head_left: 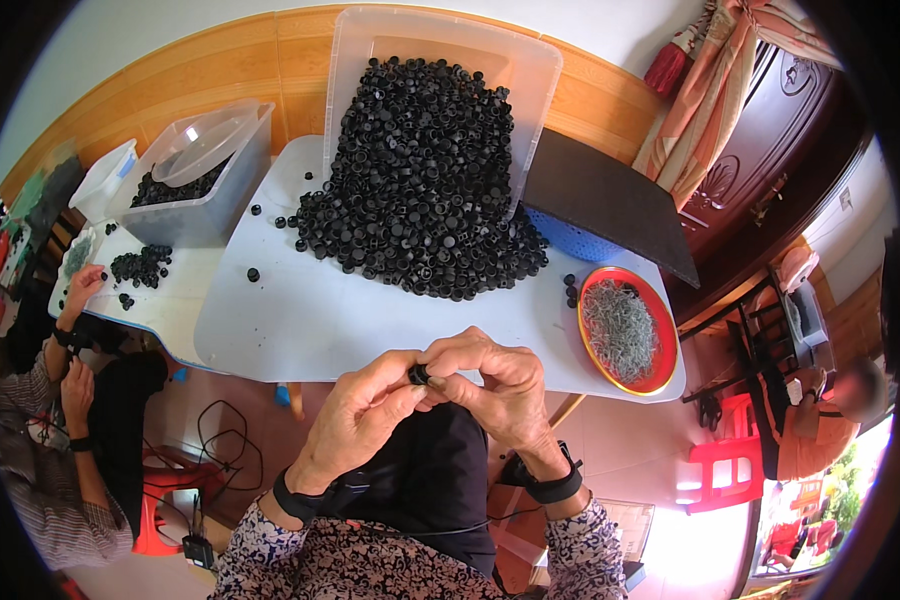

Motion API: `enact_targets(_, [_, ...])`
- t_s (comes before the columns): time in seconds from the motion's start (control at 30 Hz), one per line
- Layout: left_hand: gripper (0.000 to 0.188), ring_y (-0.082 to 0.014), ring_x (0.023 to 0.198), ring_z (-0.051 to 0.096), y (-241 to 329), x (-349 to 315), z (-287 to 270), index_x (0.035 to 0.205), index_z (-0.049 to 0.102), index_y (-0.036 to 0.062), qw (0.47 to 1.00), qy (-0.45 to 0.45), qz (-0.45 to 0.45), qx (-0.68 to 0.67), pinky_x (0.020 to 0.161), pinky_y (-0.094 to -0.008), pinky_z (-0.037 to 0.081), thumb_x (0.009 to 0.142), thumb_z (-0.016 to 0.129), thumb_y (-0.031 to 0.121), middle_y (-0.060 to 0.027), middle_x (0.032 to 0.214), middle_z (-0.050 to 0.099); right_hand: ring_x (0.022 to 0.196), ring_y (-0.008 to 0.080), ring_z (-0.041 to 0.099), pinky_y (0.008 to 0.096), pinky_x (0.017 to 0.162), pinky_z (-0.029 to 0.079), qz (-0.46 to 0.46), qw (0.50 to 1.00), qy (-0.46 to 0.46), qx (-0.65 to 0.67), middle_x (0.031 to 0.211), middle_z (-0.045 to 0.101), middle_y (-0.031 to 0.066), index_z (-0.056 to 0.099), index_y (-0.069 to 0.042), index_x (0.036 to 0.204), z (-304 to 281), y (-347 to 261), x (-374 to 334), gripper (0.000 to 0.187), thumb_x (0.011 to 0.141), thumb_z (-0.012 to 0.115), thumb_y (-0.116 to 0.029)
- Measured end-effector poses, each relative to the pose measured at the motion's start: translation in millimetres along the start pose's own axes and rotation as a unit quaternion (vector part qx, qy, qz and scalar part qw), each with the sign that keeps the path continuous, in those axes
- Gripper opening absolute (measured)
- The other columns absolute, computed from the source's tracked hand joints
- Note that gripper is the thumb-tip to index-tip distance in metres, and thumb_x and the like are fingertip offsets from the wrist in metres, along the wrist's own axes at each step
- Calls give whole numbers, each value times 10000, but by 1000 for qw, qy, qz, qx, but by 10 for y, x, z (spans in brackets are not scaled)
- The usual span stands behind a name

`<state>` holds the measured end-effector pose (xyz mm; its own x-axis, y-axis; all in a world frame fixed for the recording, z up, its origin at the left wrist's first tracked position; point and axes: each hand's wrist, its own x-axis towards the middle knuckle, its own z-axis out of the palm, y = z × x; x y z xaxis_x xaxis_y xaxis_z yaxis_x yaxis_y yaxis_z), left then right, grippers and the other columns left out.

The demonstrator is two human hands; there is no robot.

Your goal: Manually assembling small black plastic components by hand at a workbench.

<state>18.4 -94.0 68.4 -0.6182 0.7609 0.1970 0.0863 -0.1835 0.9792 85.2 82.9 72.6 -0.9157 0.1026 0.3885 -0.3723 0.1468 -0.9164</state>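
Note:
Above my lap, in front of the table's near edge, both hands meet around one small round black cap (418, 375). My left hand (355, 418) pinches it between thumb and fingers. From the other side, my right hand (498, 392) closes its thumb and fingertips on the same cap. Fingers cover part of the cap, and I cannot make out any smaller part in the grip. Beyond my hands, a large heap of similar black caps (425, 190) spills onto the white table (290, 325) from a tipped clear plastic bin (543, 75).
At the right, a red bowl (662, 345) holds many small thin grey pieces (618, 325). Behind it a dark board (610, 200) lies over a blue basket (570, 235). Another person's hand (85, 285) is by a smaller cap pile (142, 266) at left. Another person sits far right.

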Motion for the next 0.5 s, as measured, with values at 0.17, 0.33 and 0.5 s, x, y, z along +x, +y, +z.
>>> enact_targets(0.17, [276, -126, 860, 609, 20, -8, -3, 1185, 535, -66, 1000, 9, -12, -22, 811, -273, 506, 967, 504, 101, -85, 953, 648, 878, 177, 623, 338, 877, 477, -8, 1000, 12, 12, 943, 709, 54, 703, -43, 952, 37, 54, -12, 203, 785, 661, 65])
enact_targets(0.33, [271, -118, 849, 604, -17, 33, 11, 1187, 545, -61, 1000, 11, -19, -10, 804, -262, 502, 959, 510, 82, -74, 947, 647, 877, 181, 608, 334, 857, 476, -14, 1000, 19, -19, 948, 707, 68, 701, -31, 993, 17, 63, -38, 185, 824, 658, 30])
enact_targets(0.5, [279, -110, 841, 595, -110, 31, -15, 1193, 551, -61, 998, 20, -10, -63, 796, -259, 504, 959, 506, 83, -68, 937, 644, 880, 183, 603, 335, 846, 480, -50, 996, 17, -67, 951, 704, 84, 698, -27, 1008, 48, 39, -10, 178, 849, 636, 25])
